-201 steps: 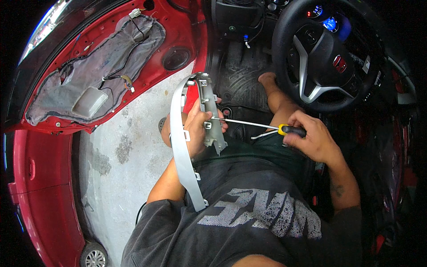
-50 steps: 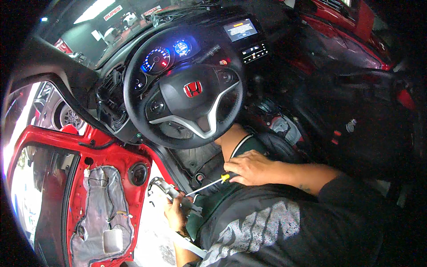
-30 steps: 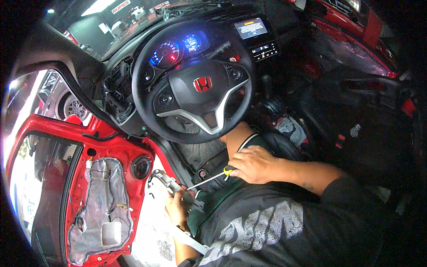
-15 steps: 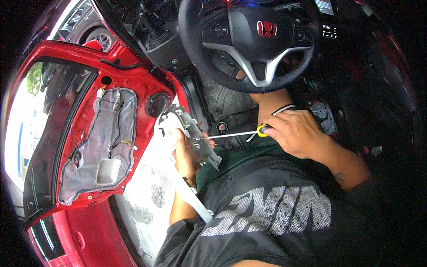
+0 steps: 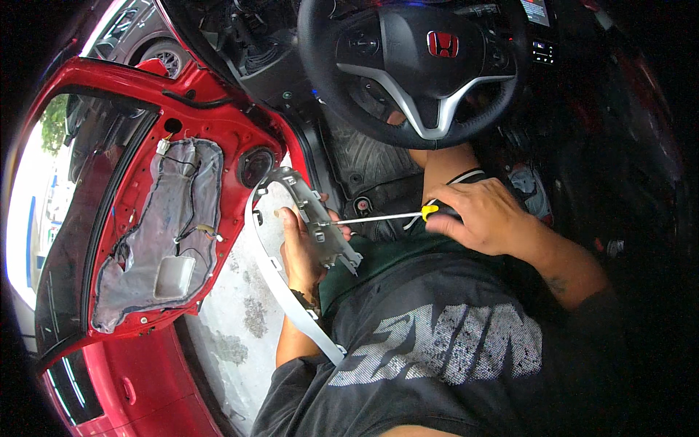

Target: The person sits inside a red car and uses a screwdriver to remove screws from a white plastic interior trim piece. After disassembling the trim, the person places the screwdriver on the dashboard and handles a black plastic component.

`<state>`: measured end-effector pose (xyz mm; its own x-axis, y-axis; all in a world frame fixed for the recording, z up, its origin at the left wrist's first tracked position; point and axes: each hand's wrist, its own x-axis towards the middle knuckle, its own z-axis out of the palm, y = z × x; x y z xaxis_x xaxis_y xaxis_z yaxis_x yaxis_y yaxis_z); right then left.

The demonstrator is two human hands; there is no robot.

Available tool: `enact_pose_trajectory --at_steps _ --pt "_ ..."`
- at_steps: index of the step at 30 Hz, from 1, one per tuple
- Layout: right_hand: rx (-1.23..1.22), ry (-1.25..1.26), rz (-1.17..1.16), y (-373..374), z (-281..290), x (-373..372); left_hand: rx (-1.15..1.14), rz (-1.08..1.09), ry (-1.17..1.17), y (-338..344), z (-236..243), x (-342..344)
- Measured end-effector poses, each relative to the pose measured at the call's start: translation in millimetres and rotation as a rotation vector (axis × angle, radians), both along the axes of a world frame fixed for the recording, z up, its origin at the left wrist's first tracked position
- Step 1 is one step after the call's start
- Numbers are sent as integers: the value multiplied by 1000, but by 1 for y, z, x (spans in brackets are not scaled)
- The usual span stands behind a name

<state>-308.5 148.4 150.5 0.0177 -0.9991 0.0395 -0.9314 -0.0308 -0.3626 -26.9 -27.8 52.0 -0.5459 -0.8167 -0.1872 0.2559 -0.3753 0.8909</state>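
Mid-job, I judge: left hand (image 5: 302, 251) fingers clamp the grey bracket (image 5: 314, 222) over the lap, right hand (image 5: 484, 218) fingers grip the screwdriver (image 5: 378, 217), tip at a screw not yet out.

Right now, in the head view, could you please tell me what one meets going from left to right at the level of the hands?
Red door → left hand holding the grey panel → screwdriver → right hand.
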Motion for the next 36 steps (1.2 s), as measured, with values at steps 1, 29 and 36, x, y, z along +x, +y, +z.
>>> enact_pose_trajectory --at_steps 1,29,36 --pt "54 -76 -14 0 4 2 -6 -3 -4 0 -1 1" --pt "53 -110 -2 -11 -2 0 4 18 -42 0 -3 6" --pt "-257 43 94 -10 -19 -5 -2 -18 13 -2 -7 11"
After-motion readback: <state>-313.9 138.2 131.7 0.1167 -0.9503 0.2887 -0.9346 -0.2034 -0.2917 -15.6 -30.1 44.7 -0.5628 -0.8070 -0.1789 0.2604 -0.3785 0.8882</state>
